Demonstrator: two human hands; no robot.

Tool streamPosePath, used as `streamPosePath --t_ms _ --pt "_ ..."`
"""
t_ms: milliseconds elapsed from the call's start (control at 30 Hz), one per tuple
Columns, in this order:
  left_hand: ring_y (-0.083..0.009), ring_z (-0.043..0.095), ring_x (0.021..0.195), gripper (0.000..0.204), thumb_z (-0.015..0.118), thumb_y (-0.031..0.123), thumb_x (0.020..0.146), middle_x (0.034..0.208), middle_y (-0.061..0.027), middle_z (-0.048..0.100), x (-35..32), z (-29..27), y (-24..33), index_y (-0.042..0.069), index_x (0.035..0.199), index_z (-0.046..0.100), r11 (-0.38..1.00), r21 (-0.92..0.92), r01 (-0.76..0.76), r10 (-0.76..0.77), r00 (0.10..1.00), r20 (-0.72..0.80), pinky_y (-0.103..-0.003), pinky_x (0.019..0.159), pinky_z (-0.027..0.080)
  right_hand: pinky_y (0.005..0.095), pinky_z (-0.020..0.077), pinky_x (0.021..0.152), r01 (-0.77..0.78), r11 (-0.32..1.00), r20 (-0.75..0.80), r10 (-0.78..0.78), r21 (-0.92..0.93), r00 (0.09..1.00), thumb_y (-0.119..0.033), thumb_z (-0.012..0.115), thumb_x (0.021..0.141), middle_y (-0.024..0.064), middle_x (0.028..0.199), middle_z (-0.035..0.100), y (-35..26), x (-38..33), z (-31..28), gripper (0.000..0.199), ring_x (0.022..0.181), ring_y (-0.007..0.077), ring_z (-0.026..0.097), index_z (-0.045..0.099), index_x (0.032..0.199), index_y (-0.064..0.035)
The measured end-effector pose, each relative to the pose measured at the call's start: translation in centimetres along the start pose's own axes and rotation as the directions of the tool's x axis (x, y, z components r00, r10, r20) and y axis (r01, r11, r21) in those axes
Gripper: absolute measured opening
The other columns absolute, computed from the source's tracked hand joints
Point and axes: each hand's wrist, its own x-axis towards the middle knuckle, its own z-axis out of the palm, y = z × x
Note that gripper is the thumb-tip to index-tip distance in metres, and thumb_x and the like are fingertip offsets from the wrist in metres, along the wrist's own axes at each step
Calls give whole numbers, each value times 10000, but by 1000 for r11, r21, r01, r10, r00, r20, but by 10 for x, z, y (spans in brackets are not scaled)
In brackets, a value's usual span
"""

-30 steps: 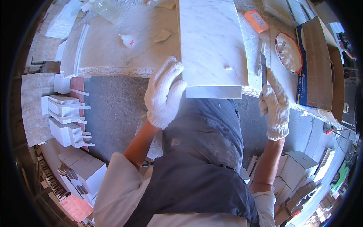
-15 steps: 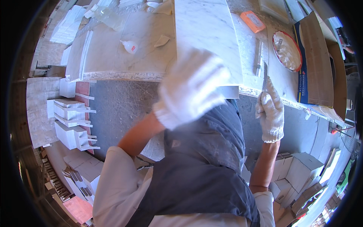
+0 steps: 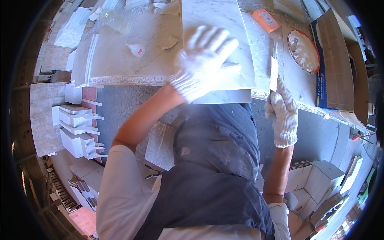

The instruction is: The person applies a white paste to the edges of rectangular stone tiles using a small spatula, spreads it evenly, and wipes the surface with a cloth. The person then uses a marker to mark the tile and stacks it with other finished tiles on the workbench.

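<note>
My left hand (image 3: 208, 60), in a white knitted glove, is spread over the near part of a grey-veined white marble slab (image 3: 218, 18); whether the palm touches the stone I cannot tell. At the bench edge on the right, my gloved right hand (image 3: 285, 116) grips a putty knife (image 3: 274, 75) by its lower end. The blade points away from me and shines brightly; its handle is hidden in my fingers. Beyond that hand sits a round red-rimmed tub (image 3: 289, 39) of white paste with a small flat tool in it. A narrow metal strip (image 3: 275, 50) lies beside the blade.
An orange box (image 3: 266, 21) lies at the far right, and an opened cardboard carton (image 3: 336, 64) flanks the tub. Left of the slab are a small white squeeze bottle (image 3: 135, 49), a stone chip (image 3: 170, 43) and a clear bottle (image 3: 114, 20). Stacked white blocks (image 3: 76, 116) stand at left.
My left hand has moved away from me over the slab, its fingers now spread and less blurred. The putty knife in my right hand has tilted and its blade now catches the light.
</note>
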Motion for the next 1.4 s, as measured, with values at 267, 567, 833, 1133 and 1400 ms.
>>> streamPosePath --t_ms 267,567,833,1133,1400 --pt "-349 461 1413 591 414 491 1050 1546 -138 493 37 -1 -111 115 1502 472 881 380 280 -297 955 -17 -512 1217 278 232 514 554 1 995 -131 -15 -104 991 -142 653 941 31 920 682 -13 -5 -19 487 678 70 601 620 1424 -82" --pt "-320 629 1222 396 648 216 998 1351 -147 650 -62 -9 -46 73 1366 621 739 -536 409 -587 781 -213 -407 1036 514 300 517 637 412 763 304 -291 -499 907 -140 656 946 98 907 698 -58 30 37 385 703 161 627 690 1318 -45" --pt "-380 609 1242 443 694 75 889 1338 -181 641 -107 -16 7 23 1325 635 793 -536 289 -471 849 -239 -417 1056 492 373 513 727 758 450 597 -470 -471 650 -207 659 967 140 902 659 -73 57 80 339 760 280 626 713 1287 -107" --pt "-406 578 1278 473 710 153 878 1392 -207 601 -113 -1 19 45 1334 638 790 -508 344 -491 851 -186 -441 1065 483 389 506 702 667 438 573 -345 -603 744 -178 684 954 138 860 625 -63 67 87 342 731 277 612 716 1295 -157" --pt "-400 578 1282 461 712 149 883 1391 -207 601 -113 0 22 35 1324 641 786 -488 380 -512 842 -168 -437 1063 485 375 505 685 742 390 586 -457 -545 670 -193 659 976 132 874 629 -55 75 92 340 737 282 614 703 1310 -147"
